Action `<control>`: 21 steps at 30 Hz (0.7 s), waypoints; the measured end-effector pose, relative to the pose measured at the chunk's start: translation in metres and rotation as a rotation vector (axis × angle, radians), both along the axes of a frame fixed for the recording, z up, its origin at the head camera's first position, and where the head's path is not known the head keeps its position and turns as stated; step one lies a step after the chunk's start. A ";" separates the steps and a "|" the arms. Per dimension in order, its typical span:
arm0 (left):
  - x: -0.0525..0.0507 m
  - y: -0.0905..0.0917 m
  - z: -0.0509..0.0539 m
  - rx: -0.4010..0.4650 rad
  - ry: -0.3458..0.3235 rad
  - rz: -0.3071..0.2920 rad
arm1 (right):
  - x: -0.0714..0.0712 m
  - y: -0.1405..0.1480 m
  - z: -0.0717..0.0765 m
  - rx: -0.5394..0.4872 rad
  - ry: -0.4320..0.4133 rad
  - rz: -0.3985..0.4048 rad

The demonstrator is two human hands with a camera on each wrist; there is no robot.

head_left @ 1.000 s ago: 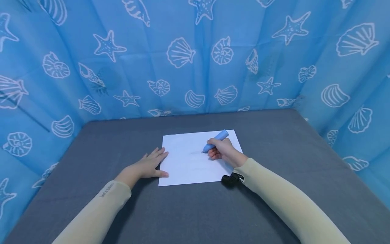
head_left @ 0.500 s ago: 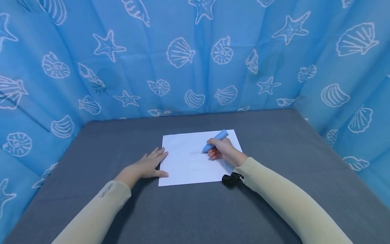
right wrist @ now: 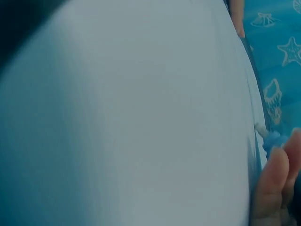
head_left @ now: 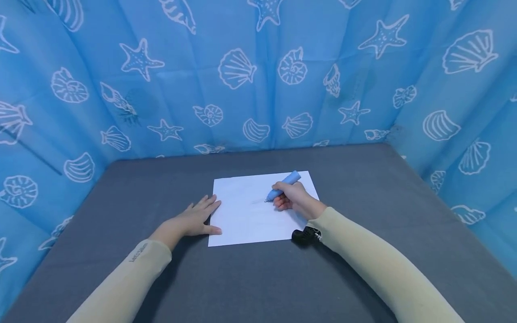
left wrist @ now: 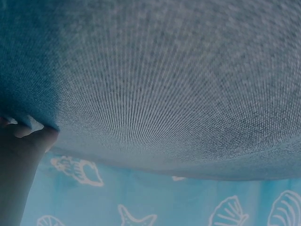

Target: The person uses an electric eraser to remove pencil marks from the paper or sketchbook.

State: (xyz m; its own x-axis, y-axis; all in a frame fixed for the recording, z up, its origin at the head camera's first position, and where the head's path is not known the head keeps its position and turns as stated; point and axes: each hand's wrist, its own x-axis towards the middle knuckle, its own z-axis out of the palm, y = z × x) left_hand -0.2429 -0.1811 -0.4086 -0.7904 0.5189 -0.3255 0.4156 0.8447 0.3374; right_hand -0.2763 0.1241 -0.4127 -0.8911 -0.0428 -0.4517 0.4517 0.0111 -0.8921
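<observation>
A white sheet of paper (head_left: 242, 224) lies flat on the grey table. My right hand (head_left: 296, 197) grips a thick blue pen (head_left: 291, 177), tilted, its narrow tip at the paper right of the middle. In the right wrist view the pen's ribbed front (right wrist: 275, 141) and pale tip show past my curled fingertips (right wrist: 275, 165). A faint grey streak lies left of the tip; I cannot tell whether it is a mark or a shadow. With fingers spread, my left hand (head_left: 194, 220) rests on the paper's left edge.
The grey cloth-covered table (head_left: 250, 282) stretches around the paper on all sides. A blue curtain (head_left: 181, 85) with white shells and starfish hangs behind it and at both sides. A small black device (head_left: 304, 236) sits at my right wrist.
The head view has shifted very slightly, so everything sits a little further left. Both hands, the paper and the pen keep nearly the same places relative to each other.
</observation>
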 end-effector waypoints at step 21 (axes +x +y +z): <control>-0.001 0.000 0.002 -0.012 0.001 0.005 | -0.002 -0.001 0.002 0.008 -0.003 0.007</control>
